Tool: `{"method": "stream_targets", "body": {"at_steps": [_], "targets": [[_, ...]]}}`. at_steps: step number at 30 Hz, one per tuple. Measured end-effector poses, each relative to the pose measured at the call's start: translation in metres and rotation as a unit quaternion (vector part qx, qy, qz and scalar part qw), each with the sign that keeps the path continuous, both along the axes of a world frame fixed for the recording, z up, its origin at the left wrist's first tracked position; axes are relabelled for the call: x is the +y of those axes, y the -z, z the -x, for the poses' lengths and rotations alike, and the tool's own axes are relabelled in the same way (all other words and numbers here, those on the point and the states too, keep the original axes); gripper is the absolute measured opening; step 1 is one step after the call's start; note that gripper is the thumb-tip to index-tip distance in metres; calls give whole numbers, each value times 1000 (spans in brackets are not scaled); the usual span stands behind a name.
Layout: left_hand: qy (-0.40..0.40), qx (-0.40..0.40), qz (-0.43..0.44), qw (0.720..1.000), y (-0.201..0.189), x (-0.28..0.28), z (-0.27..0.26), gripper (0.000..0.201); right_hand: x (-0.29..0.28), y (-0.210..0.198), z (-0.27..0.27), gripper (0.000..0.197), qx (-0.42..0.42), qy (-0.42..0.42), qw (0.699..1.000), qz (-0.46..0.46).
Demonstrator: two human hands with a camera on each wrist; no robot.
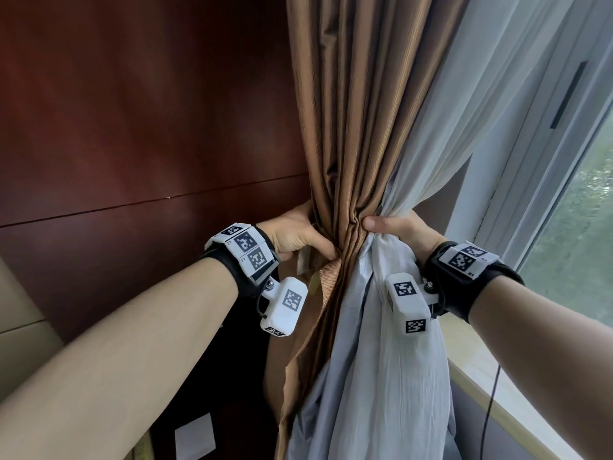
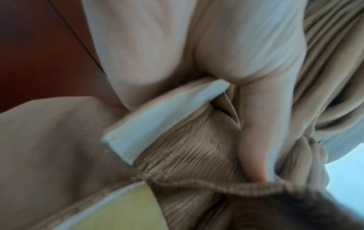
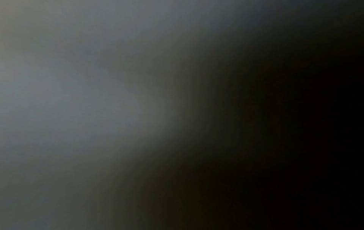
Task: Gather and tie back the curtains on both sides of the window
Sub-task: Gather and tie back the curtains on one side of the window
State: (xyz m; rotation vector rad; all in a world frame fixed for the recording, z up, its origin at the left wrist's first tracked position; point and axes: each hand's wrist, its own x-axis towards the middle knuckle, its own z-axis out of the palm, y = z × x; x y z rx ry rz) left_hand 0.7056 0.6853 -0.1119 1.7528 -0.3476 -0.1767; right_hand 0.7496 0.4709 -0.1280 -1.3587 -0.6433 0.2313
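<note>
i've got the brown curtain (image 1: 351,134) and the pale sheer curtain (image 1: 441,134) bunched beside the window frame (image 1: 530,194). my left hand (image 1: 295,234) grips the brown folds and my right hand (image 1: 398,229) clamps the sheer. no tieback is visibly wrapped yet; freeing either hand could let the slippery sheer slide and the bundle fan open. my right wrist view is dark.

Light: daylight from the window (image 1: 583,227), leaving the wood wall (image 1: 132,127) left of it dim.
Head view: sharp, edges bowed.
Left wrist view: blurred throughout.
Right wrist view: featureless grey-to-black smear.
</note>
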Motion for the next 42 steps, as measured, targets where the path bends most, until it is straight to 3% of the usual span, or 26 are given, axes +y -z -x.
{"method": "stream_targets", "body": {"at_steps": [5,9,14,18,22,25,30,36,40,42], "targets": [[4,1,25,1000,10,2,-5,85,-3,-2,3,107,2,-15,1000,2],[-16,-30,24,999,15,4,-6,70,-5,0,2,100,12,-37,999,-2],[-17,-51,11,998,12,-1,-3,72,-3,2,1,75,1,-37,999,-6],[5,-47,11,999,9,-8,0,70,1,3,-3,79,-22,-38,999,14],[30,-36,18,999,10,-27,-9,68,-13,5,-12,102,-34,-9,999,29],[61,-10,22,998,9,-40,-20,67,-21,6,-21,103,-45,-12,998,45],[94,3,0,996,5,-46,-21,59,-21,0,-16,97,-63,-44,994,73],[71,4,0,997,4,-51,-27,67,-22,1,-20,90,-75,-64,990,99],[66,3,26,997,8,-55,-30,73,-23,3,-24,69,-63,-58,991,105],[65,-12,39,997,9,-60,-30,77,-25,2,-25,67,-55,-56,990,118]]}}
